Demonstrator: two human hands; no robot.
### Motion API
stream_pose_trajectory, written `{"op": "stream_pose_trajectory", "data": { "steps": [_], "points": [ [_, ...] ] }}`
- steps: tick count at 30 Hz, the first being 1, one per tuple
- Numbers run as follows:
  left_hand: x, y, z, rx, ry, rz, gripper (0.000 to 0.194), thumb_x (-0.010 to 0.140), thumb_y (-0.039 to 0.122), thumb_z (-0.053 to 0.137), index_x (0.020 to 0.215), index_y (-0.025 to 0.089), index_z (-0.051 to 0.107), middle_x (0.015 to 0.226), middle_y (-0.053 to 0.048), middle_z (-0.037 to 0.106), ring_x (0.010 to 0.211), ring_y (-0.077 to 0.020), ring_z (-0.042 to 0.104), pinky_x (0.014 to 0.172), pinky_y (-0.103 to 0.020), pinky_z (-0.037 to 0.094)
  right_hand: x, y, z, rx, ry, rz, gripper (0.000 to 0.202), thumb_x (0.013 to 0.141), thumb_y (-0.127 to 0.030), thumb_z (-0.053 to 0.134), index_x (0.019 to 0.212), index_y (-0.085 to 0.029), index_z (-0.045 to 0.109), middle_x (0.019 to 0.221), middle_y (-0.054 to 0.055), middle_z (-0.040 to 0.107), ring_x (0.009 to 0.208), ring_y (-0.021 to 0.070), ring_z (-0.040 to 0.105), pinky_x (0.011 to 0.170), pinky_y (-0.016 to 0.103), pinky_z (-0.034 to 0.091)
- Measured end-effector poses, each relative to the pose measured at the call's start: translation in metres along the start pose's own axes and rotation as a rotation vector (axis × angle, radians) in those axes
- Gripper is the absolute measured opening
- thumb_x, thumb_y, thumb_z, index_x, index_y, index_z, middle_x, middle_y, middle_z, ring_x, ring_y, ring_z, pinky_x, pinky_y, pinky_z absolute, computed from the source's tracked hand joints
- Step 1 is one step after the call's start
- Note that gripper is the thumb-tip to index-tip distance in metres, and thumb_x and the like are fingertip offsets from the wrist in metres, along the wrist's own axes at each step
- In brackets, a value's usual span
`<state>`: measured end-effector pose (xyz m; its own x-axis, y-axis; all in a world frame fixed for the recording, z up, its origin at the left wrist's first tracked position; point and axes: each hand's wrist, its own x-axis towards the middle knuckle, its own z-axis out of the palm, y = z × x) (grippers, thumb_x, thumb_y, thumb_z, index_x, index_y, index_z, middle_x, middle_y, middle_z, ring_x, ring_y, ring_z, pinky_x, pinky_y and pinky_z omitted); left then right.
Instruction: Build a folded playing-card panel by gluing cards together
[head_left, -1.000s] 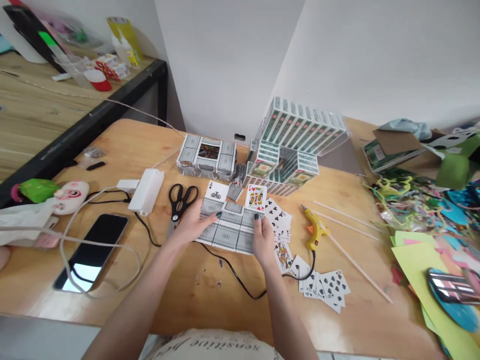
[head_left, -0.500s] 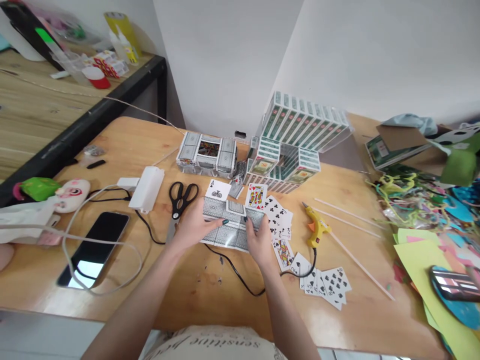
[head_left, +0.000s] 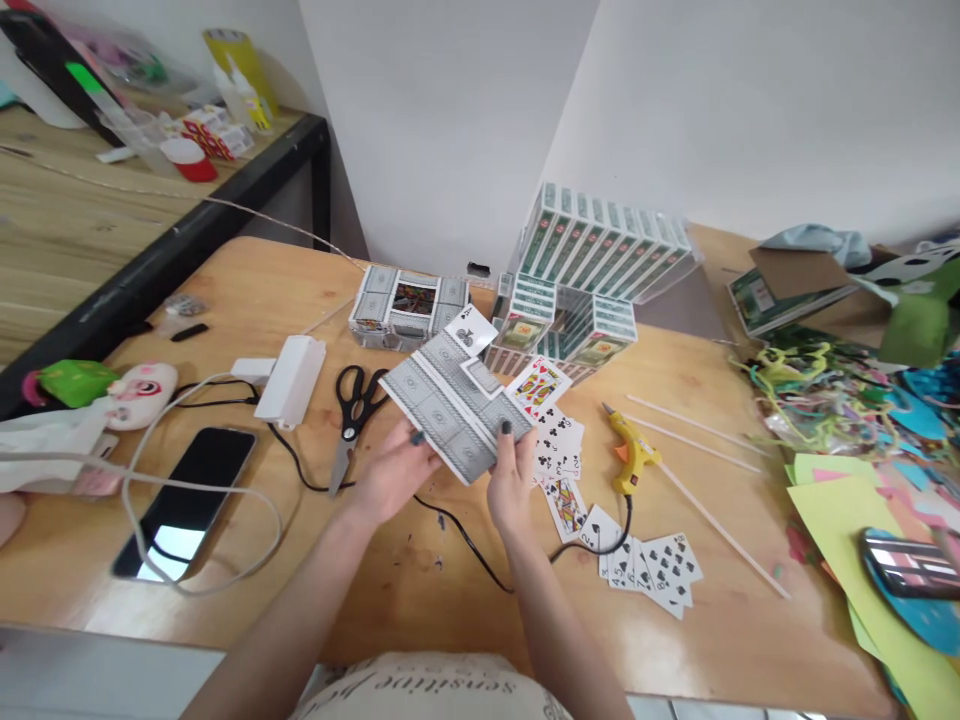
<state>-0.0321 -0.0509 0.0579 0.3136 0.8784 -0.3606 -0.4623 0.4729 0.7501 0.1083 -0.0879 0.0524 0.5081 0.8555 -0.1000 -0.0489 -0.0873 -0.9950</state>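
A flat panel of joined playing cards (head_left: 439, 400), grey backs up, is tilted in the air above the table. An ace (head_left: 471, 330) and a king (head_left: 538, 384) stick out from its far edge, face up. My right hand (head_left: 511, 480) pinches the panel's right corner, thumb on top. My left hand (head_left: 397, 475) is at its near left edge, thumb by the rim and fingers partly hidden. Behind it sits a box-like structure of cards (head_left: 411, 303). Black scissors (head_left: 352, 415) lie left of the panel.
Stacked card boxes (head_left: 607, 245) stand at the back. A yellow glue gun (head_left: 634, 455), its cord, glue sticks (head_left: 724, 530) and fanned cards (head_left: 637, 565) lie right. A phone (head_left: 187, 500), white cable and power block (head_left: 291, 380) are left.
The card panel has turned clockwise and risen, showing more of its backs. My left hand has shifted from its left end to its near edge, uncovering the scissors' blades.
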Motion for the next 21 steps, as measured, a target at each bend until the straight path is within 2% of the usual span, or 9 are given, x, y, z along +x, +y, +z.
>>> {"op": "stream_pose_trajectory", "data": {
  "steps": [2,4,8,12,16,21],
  "points": [
    [-0.001,-0.007,0.002,0.048,0.065,-0.020,0.042,0.060,0.032,0.077,0.097,0.018,0.063,0.100,-0.008,0.071,0.101,-0.0273,0.064,0.089,-0.044,0.050,-0.002,0.000,0.002,0.112,-0.150,0.068,0.036,0.083,-0.046,0.053,0.110,-0.022,0.055,0.117,0.008,0.061,0.109,0.0234,0.057,0.088,0.038,0.050],
    [-0.001,-0.007,-0.001,0.078,0.103,-0.014,0.041,0.060,0.031,0.078,0.095,0.016,0.064,0.096,-0.008,0.072,0.098,-0.0286,0.065,0.087,-0.045,0.051,0.000,-0.001,-0.002,0.188,-0.259,0.145,0.032,0.076,-0.044,0.064,0.098,-0.021,0.060,0.103,0.006,0.067,0.092,0.0227,0.064,0.073,0.035,0.056],
    [0.005,0.004,-0.015,0.247,0.088,0.078,0.054,0.063,0.031,0.076,0.112,0.019,0.060,0.105,-0.008,0.071,0.105,-0.0289,0.062,0.092,-0.046,0.048,0.016,-0.006,-0.018,0.238,-0.273,0.244,0.032,0.067,-0.038,0.074,0.090,-0.019,0.064,0.089,0.004,0.070,0.070,0.0186,0.066,0.051,0.028,0.056],
    [0.012,0.007,-0.018,0.432,0.145,0.244,0.057,0.074,0.041,0.065,0.126,0.023,0.051,0.124,-0.008,0.062,0.119,-0.0269,0.054,0.102,-0.045,0.041,0.021,-0.007,-0.022,0.179,-0.362,0.350,0.030,0.064,-0.037,0.076,0.079,-0.013,0.067,0.067,0.004,0.068,0.055,0.0167,0.065,0.047,0.026,0.056],
    [0.015,0.000,-0.012,0.628,0.296,0.400,0.052,0.084,0.044,0.053,0.131,0.025,0.042,0.135,-0.008,0.052,0.125,-0.0225,0.047,0.108,-0.043,0.034,0.013,-0.003,-0.015,0.221,-0.317,0.372,0.032,0.060,-0.035,0.080,0.080,-0.014,0.066,0.071,0.003,0.069,0.053,0.0171,0.066,0.043,0.026,0.055],
    [0.013,-0.005,-0.013,0.694,0.318,0.465,0.050,0.086,0.041,0.050,0.131,0.024,0.039,0.138,-0.010,0.048,0.125,-0.0223,0.047,0.106,-0.044,0.035,0.006,-0.001,-0.009,0.233,-0.308,0.359,0.031,0.061,-0.035,0.079,0.078,-0.014,0.064,0.069,0.003,0.069,0.050,0.0163,0.065,0.045,0.026,0.056]
  ]
}}
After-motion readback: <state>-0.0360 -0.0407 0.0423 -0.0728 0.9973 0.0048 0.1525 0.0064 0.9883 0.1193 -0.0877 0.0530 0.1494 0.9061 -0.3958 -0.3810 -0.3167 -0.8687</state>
